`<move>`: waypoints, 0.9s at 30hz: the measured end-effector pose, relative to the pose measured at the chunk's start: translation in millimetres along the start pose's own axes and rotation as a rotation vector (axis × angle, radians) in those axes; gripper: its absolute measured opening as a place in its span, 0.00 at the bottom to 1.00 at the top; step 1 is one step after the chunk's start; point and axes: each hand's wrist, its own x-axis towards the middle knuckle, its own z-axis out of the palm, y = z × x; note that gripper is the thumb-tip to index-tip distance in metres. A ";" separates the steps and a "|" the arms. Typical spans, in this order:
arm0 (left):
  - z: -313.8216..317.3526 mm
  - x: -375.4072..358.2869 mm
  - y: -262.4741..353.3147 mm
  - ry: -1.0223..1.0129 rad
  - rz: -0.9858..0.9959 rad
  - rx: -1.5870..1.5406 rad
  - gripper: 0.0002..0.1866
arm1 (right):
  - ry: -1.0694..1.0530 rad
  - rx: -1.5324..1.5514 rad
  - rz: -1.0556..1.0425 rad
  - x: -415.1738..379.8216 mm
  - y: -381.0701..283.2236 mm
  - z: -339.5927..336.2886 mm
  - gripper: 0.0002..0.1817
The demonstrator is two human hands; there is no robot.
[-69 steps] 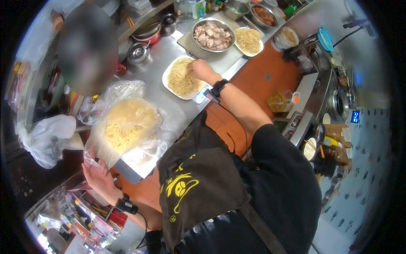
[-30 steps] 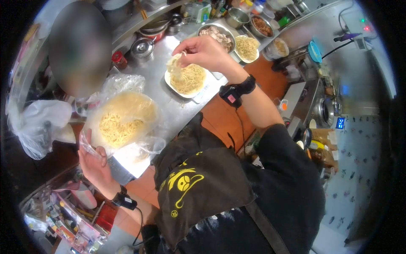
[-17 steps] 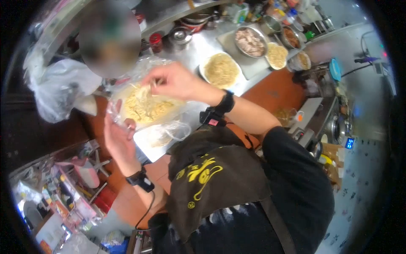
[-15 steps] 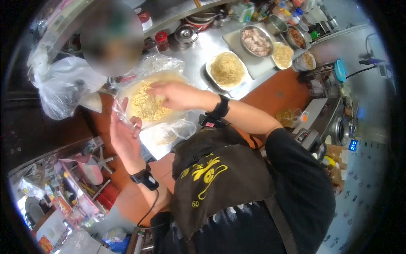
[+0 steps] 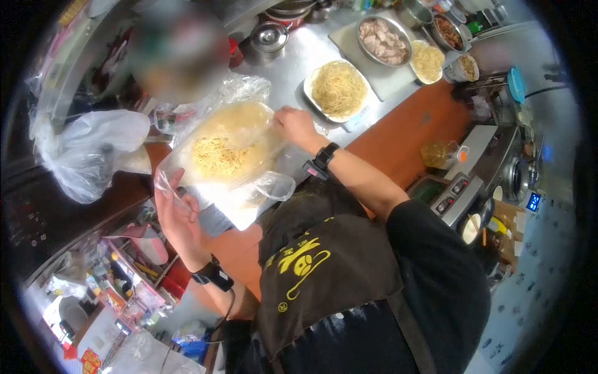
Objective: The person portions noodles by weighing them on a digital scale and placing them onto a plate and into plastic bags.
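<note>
A clear plastic bag [image 5: 249, 115] lies spread on the metal counter with a heap of pale yellow noodles [image 5: 218, 156] inside. My left hand [image 5: 179, 218] is at the bag's near left edge, a fold of plastic pinched between thumb and fingers. At the opposite side, my right hand [image 5: 296, 128] has its fingers closed on the right edge of the bag. A white dish of noodles [image 5: 339, 90] stands just beyond my right hand. Near my body, a crumpled clear bag [image 5: 274, 186] lies over the counter's corner.
Behind the dish are a metal bowl of pale meat pieces [image 5: 384, 40], a smaller noodle dish [image 5: 428, 61] and a lidded pot [image 5: 270, 38]. White plastic bags [image 5: 93, 149] hang at left. A cooking station [image 5: 455, 193] stands at right. Another person is across the counter.
My right hand has left the noodles and moved right to the bag's edge, drawing the plastic out. My left hand keeps its hold, shifted slightly left and down.
</note>
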 end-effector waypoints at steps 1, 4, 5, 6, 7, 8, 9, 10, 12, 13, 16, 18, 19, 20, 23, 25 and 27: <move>-0.8 -0.4 0.3 0.009 0.009 0.058 0.32 | -0.088 -0.035 -0.060 8.0 1.6 4.7 0.11; 5.0 -4.2 5.1 0.017 0.026 0.143 0.32 | 0.268 0.084 -0.303 9.4 -49.2 -29.7 0.07; 8.9 -6.2 5.0 0.014 0.027 0.161 0.31 | 0.335 0.124 -0.489 10.1 -61.2 -37.0 0.07; 11.4 -7.2 5.6 -0.002 0.038 0.134 0.31 | 0.333 0.129 -0.496 10.3 -73.1 -39.9 0.07; 12.6 -7.0 6.7 0.006 0.039 0.133 0.31 | 0.063 0.130 -0.656 8.9 -85.5 -40.2 0.08; 14.3 -6.4 6.8 0.005 0.045 0.103 0.31 | -0.214 0.125 -0.809 6.6 -92.0 -40.0 0.09; 14.3 -7.2 7.3 0.001 0.049 0.074 0.31 | -0.220 0.126 -0.812 7.7 -86.6 -41.1 0.09; 12.4 -8.5 8.0 0.005 0.049 0.070 0.31 | -0.070 0.201 -0.701 13.6 -73.2 -43.9 0.09; 9.5 -7.5 6.4 -0.006 0.054 0.070 0.31 | 0.066 0.263 -0.630 18.1 -48.0 -54.0 0.08; 9.0 -9.2 6.2 0.010 0.064 0.053 0.31 | -0.010 0.227 -0.478 11.3 -31.8 -59.5 0.09; 10.8 -13.4 5.1 0.005 0.032 0.049 0.31 | -0.099 0.120 -0.408 -9.9 -16.0 -43.9 0.10; 8.0 -13.2 4.3 0.019 0.029 0.056 0.31 | -0.191 -0.048 -0.453 -15.1 -15.2 -27.2 0.10; 6.2 -14.6 3.0 0.020 0.030 0.056 0.31 | -0.192 -0.047 -0.455 -16.8 -14.6 -15.3 0.10; 3.9 -14.5 1.1 0.010 0.031 0.056 0.32 | -0.211 -0.094 -0.413 -16.2 -13.6 -2.4 0.11; 5.2 -14.8 1.3 -0.003 0.031 0.065 0.33 | -0.268 -0.079 -0.358 -11.9 -10.9 24.2 0.10; 7.2 -16.7 0.0 -0.008 0.025 0.074 0.33 | -0.308 -0.017 -0.340 -11.4 -11.5 30.4 0.08; 6.4 -17.1 0.0 -0.008 0.025 0.065 0.33 | -0.352 -0.044 -0.266 -5.5 -18.2 30.7 0.06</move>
